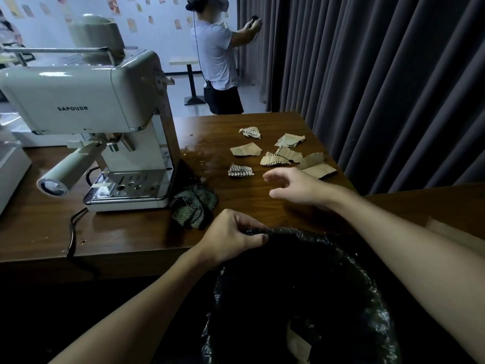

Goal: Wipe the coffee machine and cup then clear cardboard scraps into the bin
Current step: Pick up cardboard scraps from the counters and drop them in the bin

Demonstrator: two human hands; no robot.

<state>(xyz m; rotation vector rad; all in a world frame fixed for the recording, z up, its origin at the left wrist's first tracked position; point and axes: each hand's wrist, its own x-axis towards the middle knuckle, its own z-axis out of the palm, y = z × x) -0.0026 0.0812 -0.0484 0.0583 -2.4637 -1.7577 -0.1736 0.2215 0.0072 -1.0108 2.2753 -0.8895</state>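
Several torn cardboard scraps [284, 156] lie spread on the far right part of the wooden table [126, 232]. My right hand [296, 185] hovers open just in front of them, fingers apart, holding nothing. My left hand [231, 236] pinches the rim of the black bag lining the bin [301, 292], which stands against the table's near edge. A pale scrap lies inside the bin. The pale green coffee machine [86, 114] stands at the left. A crumpled dark cloth [194, 203] lies beside its base. No cup is visible.
The machine's black cord [72, 232] runs over the table's front edge. A grey curtain [380, 74] hangs on the right. A person [217, 56] stands in the background beyond the table. A white box [10, 169] sits at the far left.
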